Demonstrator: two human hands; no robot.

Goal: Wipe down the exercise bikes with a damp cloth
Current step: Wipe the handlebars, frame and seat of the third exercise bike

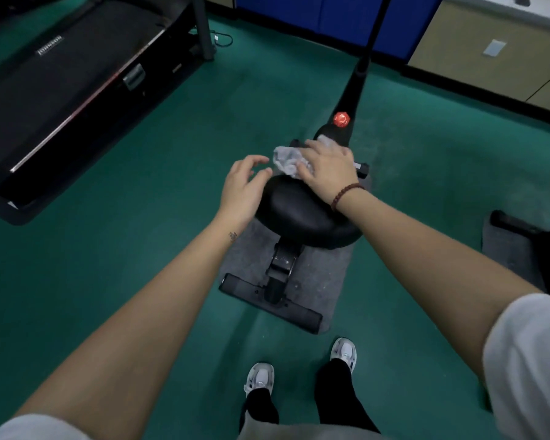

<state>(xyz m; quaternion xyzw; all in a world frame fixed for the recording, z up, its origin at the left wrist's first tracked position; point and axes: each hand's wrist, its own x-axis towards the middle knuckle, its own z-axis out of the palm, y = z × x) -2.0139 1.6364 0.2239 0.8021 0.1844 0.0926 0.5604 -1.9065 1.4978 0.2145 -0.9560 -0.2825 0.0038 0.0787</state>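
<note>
Right hand [329, 171] is pressing flat on a crumpled pale cloth [285, 160], grip spread over it with fingers apart, holding it down on the front edge of the black bike seat [302, 214]. Left hand [243, 188] is hovering just beside the cloth on its near-left side, grip apart and empty, fingers curled, not quite touching the seat's left rim.

Green floor [140, 249] is lying open to the left of both grips and behind them toward the person's shoes [260, 377]. Well left of the grip a black treadmill [77, 84] is bounding that room. Beyond the right grip the bike's post [362, 68] is rising past a red knob [341, 119]. Below the seat, a grey mat [324, 277] is carrying the rear stabiliser bar [269, 301].

Seat is looking glossy, rounded, dark. Cloth is looking wrinkled, whitish-grey.

Treadmill deck is carrying a white label reading roughly "JOHNSON", blurred
</note>
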